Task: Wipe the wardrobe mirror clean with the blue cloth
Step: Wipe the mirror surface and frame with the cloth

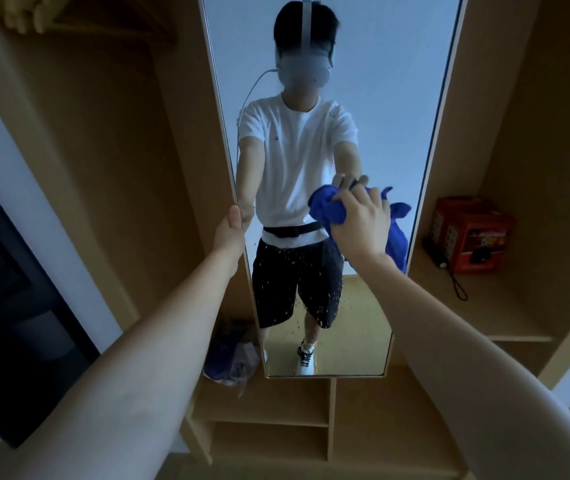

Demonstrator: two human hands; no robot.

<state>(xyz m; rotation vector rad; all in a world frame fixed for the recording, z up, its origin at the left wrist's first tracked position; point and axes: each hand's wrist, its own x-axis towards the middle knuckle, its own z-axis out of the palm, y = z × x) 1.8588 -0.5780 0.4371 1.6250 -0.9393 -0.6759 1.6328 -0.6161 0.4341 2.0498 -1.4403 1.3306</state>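
A red box (470, 233) sits on the open wooden shelf (494, 306) just right of the tall mirror (397, 98), a black corded thing beside it. The mirror stands upright, long axis vertical, its glass speckled with droplets low down. The right hand (359, 223) bunches the soft blue cloth (328, 209) against the glass at mid-height. The left hand (229, 230) grips the mirror's left edge.

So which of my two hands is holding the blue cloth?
The right hand: it grips the bunched blue cloth against the mirror. The left hand only holds the mirror's left edge.
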